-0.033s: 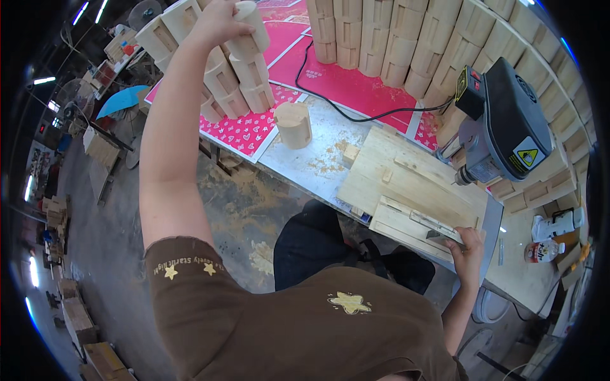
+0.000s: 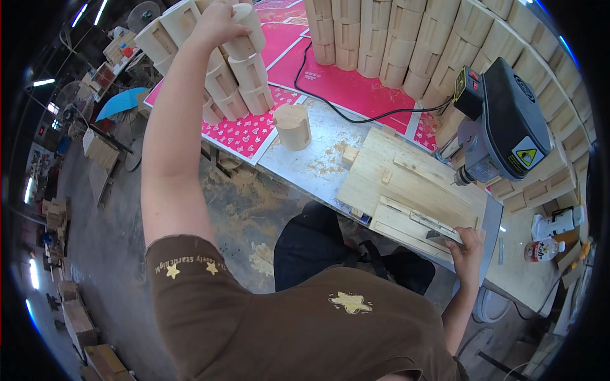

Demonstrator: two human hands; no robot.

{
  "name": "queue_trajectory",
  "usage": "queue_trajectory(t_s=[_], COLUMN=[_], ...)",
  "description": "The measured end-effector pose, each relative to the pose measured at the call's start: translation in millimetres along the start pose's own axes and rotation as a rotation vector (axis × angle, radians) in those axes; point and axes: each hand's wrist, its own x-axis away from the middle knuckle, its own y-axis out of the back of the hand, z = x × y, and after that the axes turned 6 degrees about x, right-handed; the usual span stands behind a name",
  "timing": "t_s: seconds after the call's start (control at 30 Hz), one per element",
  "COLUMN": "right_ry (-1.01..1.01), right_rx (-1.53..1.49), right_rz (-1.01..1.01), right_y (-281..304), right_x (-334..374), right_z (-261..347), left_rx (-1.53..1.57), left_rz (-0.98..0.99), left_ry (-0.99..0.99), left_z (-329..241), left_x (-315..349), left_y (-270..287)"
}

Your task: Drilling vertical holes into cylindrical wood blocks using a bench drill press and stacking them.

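My left hand (image 2: 219, 26) reaches to the far left and is closed on a pale wooden cylinder (image 2: 249, 39) at the top of a stack. Stacked wooden cylinders (image 2: 225, 92) with recessed slots stand beneath and beside it. A single wooden cylinder (image 2: 292, 127) stands upright nearer me on the bench. To the right, my right hand (image 2: 468, 247) is closed around the end of a narrow metal bar (image 2: 435, 224) on a wooden jig (image 2: 362, 184). Part of its grip is hidden by the fingers.
A bench drill (image 2: 508, 127) overhangs the jig's right side, its black cable (image 2: 368, 119) crossing the pink sheet (image 2: 343, 89). Rows of wooden cylinders (image 2: 400, 44) line the back and right. Sawdust (image 2: 330, 159) lies on the bench. A bottle (image 2: 543, 250) stands far right.
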Motion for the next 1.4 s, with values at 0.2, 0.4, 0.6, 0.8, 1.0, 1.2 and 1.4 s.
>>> queue_trajectory(t_s=[0.2,0.4,0.6,0.8,1.0,1.2,1.4], right_ry=[-0.036,-0.028,-0.051,-0.056,-0.055,-0.066,-0.074], right_rx=[0.041,0.063,0.052,0.073,0.106,0.094,0.097], right_rz=[-0.024,-0.039,-0.057,-0.077,-0.089,-0.084,-0.074], right_y=[-0.8,-1.5,-3.0,-7.8,-3.1,-5.1,-6.0], right_x=[0.0,-2.0,-0.8,2.8,2.8,2.2,1.4], right_z=[4.9,10.1,10.3,8.2,13.1,10.7,10.4], left_rx=[-0.071,-0.08,-0.379,-0.829,-1.005,-0.984,-1.019], left_rz=[0.056,0.135,-0.054,0.508,0.392,0.378,0.517], left_ry=[0.181,0.216,-0.117,-0.339,-0.388,-0.428,-0.4], left_z=[13.2,37.9,-35.2,-56.1,-4.1,6.1,7.0], left_x=[-26.0,-40.1,-21.5,3.8,26.9,28.5,26.9], left_y=[-41.8,-62.6,-64.0,-178.6,-198.6,-196.1,-195.5])
